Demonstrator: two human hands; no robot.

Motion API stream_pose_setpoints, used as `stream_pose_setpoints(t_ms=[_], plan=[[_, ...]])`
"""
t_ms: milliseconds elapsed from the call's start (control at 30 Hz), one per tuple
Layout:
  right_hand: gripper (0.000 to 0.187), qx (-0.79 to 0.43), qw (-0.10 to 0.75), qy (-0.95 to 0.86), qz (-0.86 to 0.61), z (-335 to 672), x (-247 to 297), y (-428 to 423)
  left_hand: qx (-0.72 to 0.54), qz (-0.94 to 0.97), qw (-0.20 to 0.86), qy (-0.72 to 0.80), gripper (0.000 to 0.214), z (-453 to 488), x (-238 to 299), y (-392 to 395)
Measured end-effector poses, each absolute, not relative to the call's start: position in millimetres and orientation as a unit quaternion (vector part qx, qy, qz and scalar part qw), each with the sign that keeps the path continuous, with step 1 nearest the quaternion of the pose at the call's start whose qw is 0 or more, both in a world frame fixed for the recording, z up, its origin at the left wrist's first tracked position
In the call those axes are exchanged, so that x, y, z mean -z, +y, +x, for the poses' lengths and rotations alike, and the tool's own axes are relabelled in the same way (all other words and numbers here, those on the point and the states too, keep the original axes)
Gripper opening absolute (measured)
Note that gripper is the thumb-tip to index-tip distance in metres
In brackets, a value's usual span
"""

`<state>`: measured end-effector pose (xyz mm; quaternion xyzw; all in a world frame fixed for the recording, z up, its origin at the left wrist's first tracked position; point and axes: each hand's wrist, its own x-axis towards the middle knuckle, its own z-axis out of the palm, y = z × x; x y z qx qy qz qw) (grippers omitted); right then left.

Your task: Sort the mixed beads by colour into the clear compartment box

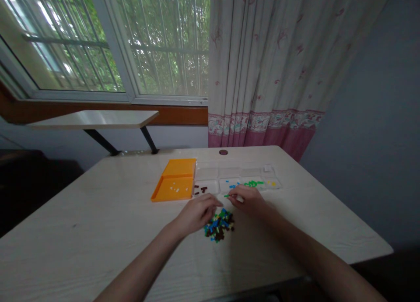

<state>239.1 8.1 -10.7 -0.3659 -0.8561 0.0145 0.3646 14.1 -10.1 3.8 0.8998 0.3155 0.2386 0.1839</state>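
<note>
A pile [219, 224] of small coloured pieces lies on the surface [98, 232], between both hands. The left hand [197, 212] rests curled at the pile's edge; whether it holds anything I cannot tell. The right hand [250, 199] pinches a green piece [226, 195] just before the clear tray [210, 173]. An orange lid [175, 181] lies left of the tray. Beyond hang a curtain [278, 74] and window [131, 39].

Our left arm [141, 275] and right arm [315, 258] show bare from the picture's lower edge up to the wrists. Our left hand [197, 212] and right hand [249, 200] are bare as well; the nails are too small to make out.
</note>
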Motion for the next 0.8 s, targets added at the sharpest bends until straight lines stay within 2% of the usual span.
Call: stream_pose_setpoints(t_ms=[267, 500, 633, 800], plan=[[0.019, 0.004, 0.386, -0.850, -0.358, 239.9, 6.9, 8.7, -0.129, 0.924, 0.149, 0.327, 0.036, 14.6, -4.0, -11.2], [0.016, 0.005, 0.389, -0.850, -0.355, 240.1, 5.5, 7.8, -0.136, 0.920, 0.128, 0.345, 0.028, 11.1, -1.7, -7.0], [0.015, 0.011, 0.412, -0.844, -0.344, 239.8, 3.8, 6.5, -0.131, 0.916, 0.104, 0.363, 0.019, 11.4, -2.0, -5.4], [0.014, 0.021, 0.443, -0.830, -0.338, 239.1, 0.0, 4.3, -0.122, 0.912, 0.081, 0.382, 0.019, 12.7, -0.7, -4.7]])
